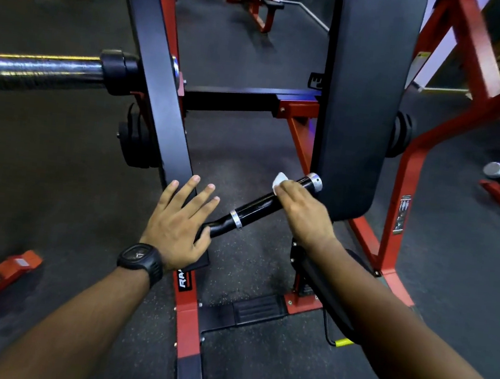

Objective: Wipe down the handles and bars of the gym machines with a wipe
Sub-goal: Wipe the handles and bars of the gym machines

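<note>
The wipe (279, 181) sits on the black handle (256, 204), near the handle's capped far end, with one white corner showing above the fingers. The right hand (302, 214) is curled over the handle and presses the wipe against it. The left hand (175, 227) lies flat, fingers straight and spread, on the black upright (161, 85) where the handle's bent root joins it; it holds nothing.

Step in hand, as judged: wiping this handle, with the wipe at the outer end. The next move calls for drawing the wipe along the grip toward the chrome collar (236, 219) while the left hand steadies the frame. The bars are yet to be done.

Count: one wipe, one handle under work, two chrome fittings on it (collar and end cap (315, 179)), two hands, one wristwatch (141, 259) on the left wrist. Outward: one back pad (360, 108) just beyond the handle, one chrome loading bar (37, 71) at left.
</note>
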The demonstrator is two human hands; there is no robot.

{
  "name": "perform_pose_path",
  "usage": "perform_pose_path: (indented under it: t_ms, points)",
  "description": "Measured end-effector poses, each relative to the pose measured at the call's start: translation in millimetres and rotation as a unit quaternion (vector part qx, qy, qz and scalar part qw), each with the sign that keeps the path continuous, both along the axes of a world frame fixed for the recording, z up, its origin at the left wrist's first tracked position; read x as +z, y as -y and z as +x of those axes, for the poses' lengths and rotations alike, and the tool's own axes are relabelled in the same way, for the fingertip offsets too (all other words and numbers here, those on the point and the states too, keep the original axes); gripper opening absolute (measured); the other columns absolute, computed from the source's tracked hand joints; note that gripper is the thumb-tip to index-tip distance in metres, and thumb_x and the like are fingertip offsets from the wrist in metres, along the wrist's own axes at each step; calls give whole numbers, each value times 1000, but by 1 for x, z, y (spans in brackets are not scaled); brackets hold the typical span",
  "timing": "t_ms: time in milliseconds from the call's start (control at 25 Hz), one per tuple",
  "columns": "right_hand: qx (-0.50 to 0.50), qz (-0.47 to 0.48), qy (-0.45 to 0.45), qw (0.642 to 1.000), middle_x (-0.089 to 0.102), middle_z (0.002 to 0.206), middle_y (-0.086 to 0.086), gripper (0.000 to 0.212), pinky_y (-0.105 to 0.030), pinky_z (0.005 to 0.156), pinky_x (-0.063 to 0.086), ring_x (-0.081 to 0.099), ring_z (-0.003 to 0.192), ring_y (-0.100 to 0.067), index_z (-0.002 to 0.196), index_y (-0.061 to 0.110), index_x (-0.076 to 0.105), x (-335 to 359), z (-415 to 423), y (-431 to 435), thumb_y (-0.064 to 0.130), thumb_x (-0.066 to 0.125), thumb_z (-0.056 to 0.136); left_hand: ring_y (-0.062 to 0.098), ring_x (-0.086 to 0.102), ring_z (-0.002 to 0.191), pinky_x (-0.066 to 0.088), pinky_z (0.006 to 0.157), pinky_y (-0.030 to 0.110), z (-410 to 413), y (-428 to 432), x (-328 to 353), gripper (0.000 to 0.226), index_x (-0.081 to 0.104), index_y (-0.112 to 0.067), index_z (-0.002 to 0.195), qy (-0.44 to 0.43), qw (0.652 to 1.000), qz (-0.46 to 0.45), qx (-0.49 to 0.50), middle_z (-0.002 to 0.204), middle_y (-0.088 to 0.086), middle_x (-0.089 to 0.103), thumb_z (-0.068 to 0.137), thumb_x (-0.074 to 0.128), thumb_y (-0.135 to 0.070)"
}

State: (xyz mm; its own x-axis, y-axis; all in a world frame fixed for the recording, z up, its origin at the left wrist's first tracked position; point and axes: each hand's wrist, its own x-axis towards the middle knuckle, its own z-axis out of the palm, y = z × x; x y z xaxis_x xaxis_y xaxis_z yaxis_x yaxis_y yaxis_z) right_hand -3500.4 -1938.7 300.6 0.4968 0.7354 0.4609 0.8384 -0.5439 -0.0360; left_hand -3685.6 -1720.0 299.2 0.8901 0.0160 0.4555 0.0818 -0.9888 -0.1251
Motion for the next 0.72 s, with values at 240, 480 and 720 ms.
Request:
perform_pose_path:
  t_ms: [240, 480, 720]
  points:
    - [-181, 148, -130, 963, 52, 96, 3, 8, -32, 79, 43, 51, 84, -8, 91, 19, 57, -5, -31, -17, 19, 50, 96, 31, 33, 141, 9, 120, 47, 0, 0, 0, 57, 62, -12, 130, -6, 1000, -1, 0, 143, 5, 53, 79, 49, -35]
    - [-355, 497, -309, 729, 61, 81, -2, 9, -30, 76, 44, 60, 79, -23, 82, 10, 61, -22, -41, -47, 12, 63, 91, 31, 33, 141, 8, 120, 47, -1, -1, 0, 56, 63, -13, 129, -7, 1000, -3, -4, 142, 4, 53, 80, 48, -36]
    - [-328, 625, -487, 514, 48, 62, 5, 24, -30, 65, 52, 50, 58, -8, 72, 16, 50, -21, -43, -59, 8, 58, 93, 31, 33, 141, 8, 120, 47, -1, -1, 0, 55, 64, -12, 128, -3, 1000, -2, -7, 142, 5, 54, 80, 48, -35]
